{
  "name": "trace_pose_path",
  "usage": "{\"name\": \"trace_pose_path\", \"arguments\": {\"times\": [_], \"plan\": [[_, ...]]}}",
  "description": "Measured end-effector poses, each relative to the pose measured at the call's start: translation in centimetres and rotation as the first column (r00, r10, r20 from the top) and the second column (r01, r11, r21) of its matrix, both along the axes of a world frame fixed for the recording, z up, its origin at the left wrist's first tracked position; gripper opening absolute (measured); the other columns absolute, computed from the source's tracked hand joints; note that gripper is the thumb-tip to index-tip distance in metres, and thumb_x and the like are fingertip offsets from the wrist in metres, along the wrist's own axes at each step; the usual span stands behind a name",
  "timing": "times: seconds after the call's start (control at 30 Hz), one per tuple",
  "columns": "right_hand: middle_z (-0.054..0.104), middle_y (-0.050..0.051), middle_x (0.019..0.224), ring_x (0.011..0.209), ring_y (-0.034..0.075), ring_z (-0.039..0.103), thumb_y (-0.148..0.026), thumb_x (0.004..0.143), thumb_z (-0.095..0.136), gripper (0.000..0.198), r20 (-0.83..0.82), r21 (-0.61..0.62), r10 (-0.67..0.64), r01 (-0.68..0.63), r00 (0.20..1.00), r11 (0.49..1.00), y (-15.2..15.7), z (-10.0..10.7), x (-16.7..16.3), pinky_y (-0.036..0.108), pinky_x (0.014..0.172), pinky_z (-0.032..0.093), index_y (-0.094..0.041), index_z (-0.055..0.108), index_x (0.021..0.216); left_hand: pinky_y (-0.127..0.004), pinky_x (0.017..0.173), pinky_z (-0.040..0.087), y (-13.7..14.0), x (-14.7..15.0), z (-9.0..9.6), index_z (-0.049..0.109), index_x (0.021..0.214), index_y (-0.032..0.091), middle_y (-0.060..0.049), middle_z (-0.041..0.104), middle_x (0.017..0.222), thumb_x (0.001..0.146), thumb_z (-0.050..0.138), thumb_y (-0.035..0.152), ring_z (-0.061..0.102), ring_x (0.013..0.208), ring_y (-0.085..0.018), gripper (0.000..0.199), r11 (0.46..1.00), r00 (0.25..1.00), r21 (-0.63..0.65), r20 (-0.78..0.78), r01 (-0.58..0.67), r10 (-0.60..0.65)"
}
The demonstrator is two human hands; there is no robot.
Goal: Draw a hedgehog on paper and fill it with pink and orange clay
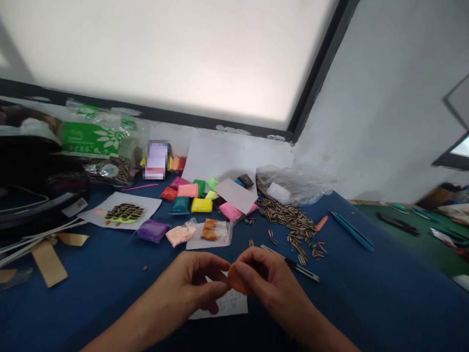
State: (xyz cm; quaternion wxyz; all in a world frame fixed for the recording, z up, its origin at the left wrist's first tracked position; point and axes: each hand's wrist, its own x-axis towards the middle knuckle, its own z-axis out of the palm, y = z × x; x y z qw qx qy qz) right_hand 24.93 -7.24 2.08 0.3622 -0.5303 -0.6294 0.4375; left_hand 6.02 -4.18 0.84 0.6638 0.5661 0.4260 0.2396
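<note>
A flattened piece of orange clay [237, 279] is pinched between the thumb and fingers of my right hand [262, 274]. My left hand [194, 281] is just left of it, fingers curved and apart, its fingertips at the edge of the clay. Under both hands lies a white paper [234, 304] with pencil marks, partly hidden. Beyond them, an opened packet of orange-brown clay [210, 230] rests beside a peach clay packet [180, 235]. A white sheet [141, 201] farther left carries a green clay figure [123, 214] covered with striped seeds.
Loose sunflower seeds [287, 218] lie to the right, near a craft knife [304, 270] and blue tweezers [351, 231]. Several coloured clay packets [201, 205] cover the middle back. A seed bag [104, 142] and cardboard pieces [49, 263] are at left.
</note>
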Motion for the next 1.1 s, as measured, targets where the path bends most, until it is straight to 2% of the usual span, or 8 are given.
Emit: {"name": "trace_pose_path", "arguments": {"times": [0.1,0.23,0.3,0.4,0.57,0.77,0.93,1.1], "plan": [[0.057,-0.001,0.07,0.064,0.013,0.05,-0.033,0.096,0.057,0.025,-0.001,-0.002,0.027,-0.027,1.0,1.0,0.1,-0.1,0.1,0.024,0.058,0.039,-0.018,0.062,0.078,-0.029,0.062,0.054,0.5,-0.6,0.2,0.07,0.098,0.018,-0.001,0.075,0.08,0.068,0.073,0.044,0.066,0.061,-0.016,0.04,0.993,0.993,0.033,0.01,-0.116,0.116],[0.052,-0.003,0.066,0.059,0.012,0.043,-0.035,0.098,0.055,0.027,-0.026,-0.065,0.078,-0.079,0.997,0.995,0.1,-0.1,-0.1,0.024,0.055,0.035,-0.018,0.057,0.078,-0.03,0.064,0.054,0.8,-0.8,0.6,0.071,0.09,0.017,-0.003,0.074,0.079,0.07,0.067,0.045,0.066,0.064,-0.018,0.035,0.959,0.971,0.159,0.002,-0.236,0.239],[0.052,-0.003,0.066,0.059,0.012,0.042,-0.036,0.099,0.054,0.027,-0.038,-0.068,0.081,-0.084,0.996,0.994,0.1,-0.1,-0.1,0.024,0.055,0.035,-0.019,0.055,0.078,-0.03,0.064,0.054,0.7,-0.8,0.7,0.071,0.088,0.017,-0.003,0.074,0.079,0.071,0.065,0.046,0.065,0.065,-0.018,0.034,0.958,0.974,0.179,-0.007,-0.223,0.228],[0.051,-0.004,0.065,0.058,0.012,0.043,-0.036,0.099,0.053,0.027,-0.077,-0.047,0.075,-0.079,0.994,0.996,0.1,0.0,-0.2,0.024,0.055,0.036,-0.019,0.056,0.078,-0.029,0.064,0.052,0.4,-0.6,0.5,0.071,0.091,0.016,-0.004,0.074,0.082,0.075,0.065,0.048,0.065,0.066,-0.018,0.036,0.981,0.992,0.154,-0.036,-0.115,0.122],[0.059,-0.001,0.071,0.065,0.014,0.053,-0.035,0.098,0.057,0.024,-0.1,-0.044,0.044,-0.049,0.994,0.998,-0.2,-0.3,-0.2,0.025,0.061,0.044,-0.017,0.062,0.082,-0.028,0.062,0.05,-0.4,0.4,0.1,0.072,0.086,0.014,-0.006,0.073,0.085,0.077,0.065,0.049,0.063,0.065,-0.016,0.037,0.997,0.999,0.075,-0.031,0.035,-0.033],[0.067,0.002,0.076,0.072,0.016,0.062,-0.037,0.095,0.066,0.022,-0.178,-0.1,0.064,-0.083,0.982,0.992,-0.4,-0.7,-0.3,0.027,0.068,0.047,-0.016,0.065,0.088,-0.025,0.059,0.05,-0.6,1.1,0.4,0.07,0.074,0.015,-0.002,0.068,0.071,0.07,0.068,0.05,0.057,0.059,-0.013,0.035,0.999,0.999,-0.004,0.019,-0.044,0.044],[0.051,-0.005,0.062,0.056,0.01,0.044,-0.039,0.091,0.068,0.027,-0.16,-0.085,0.013,-0.027,0.987,0.996,-0.1,-0.6,-0.3,0.023,0.053,0.034,-0.016,0.061,0.078,-0.025,0.059,0.051,-0.9,1.4,0.0,0.069,0.076,0.016,-0.003,0.072,0.075,0.066,0.072,0.045,0.062,0.062,-0.015,0.03,0.997,0.994,-0.014,0.077,-0.078,0.079],[0.049,-0.005,0.06,0.055,0.01,0.04,-0.039,0.094,0.062,0.03,-0.155,-0.057,-0.015,0.006,0.988,0.998,0.0,-0.1,-0.5,0.023,0.052,0.033,-0.018,0.055,0.074,-0.028,0.06,0.054,-1.2,1.8,-0.4,0.072,0.081,0.016,-0.004,0.075,0.076,0.068,0.074,0.044,0.066,0.066,-0.018,0.03,0.976,0.965,0.021,0.155,-0.216,0.21]]}}
